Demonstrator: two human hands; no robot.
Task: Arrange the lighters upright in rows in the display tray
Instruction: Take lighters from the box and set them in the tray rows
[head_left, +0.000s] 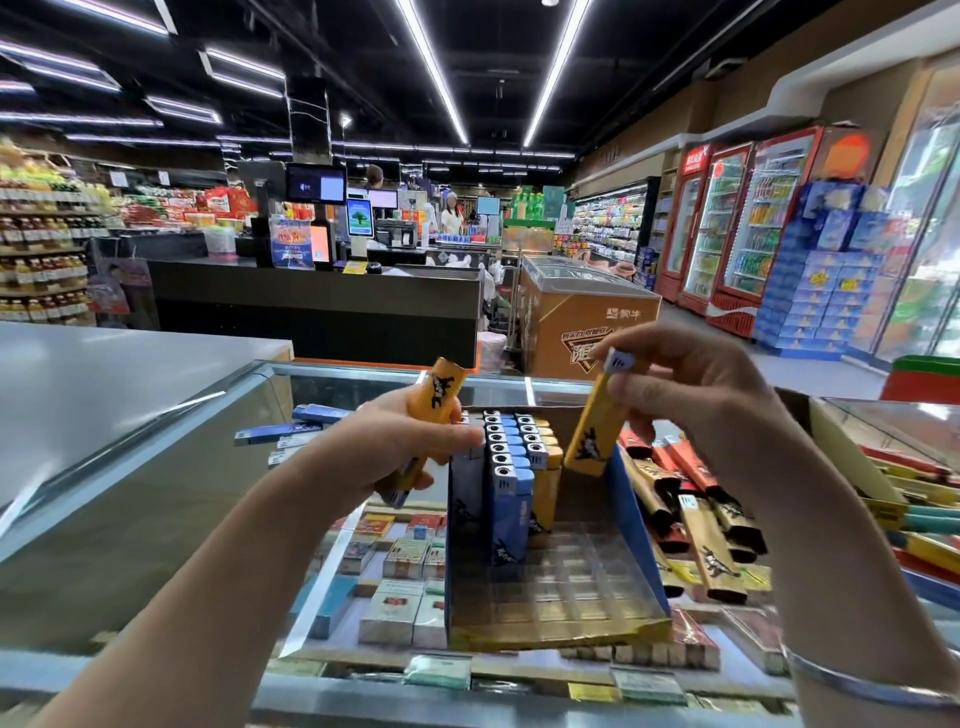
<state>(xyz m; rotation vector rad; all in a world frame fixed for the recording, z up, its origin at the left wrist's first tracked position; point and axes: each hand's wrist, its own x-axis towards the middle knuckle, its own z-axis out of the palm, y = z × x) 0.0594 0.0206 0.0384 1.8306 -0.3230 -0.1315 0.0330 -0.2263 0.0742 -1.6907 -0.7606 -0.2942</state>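
1. Tray stands on the glass counter; 3 rows of upright blue and yellow lighters fill its far left part.
2. The left hand curls its fingers around 1 yellow lighter, held just left of the rows.
3. The right hand pinches the top of another yellow lighter, hanging above the tray.
4. Loose lighters lie in a pile right of the tray, and some blue ones lie on the counter at the left.
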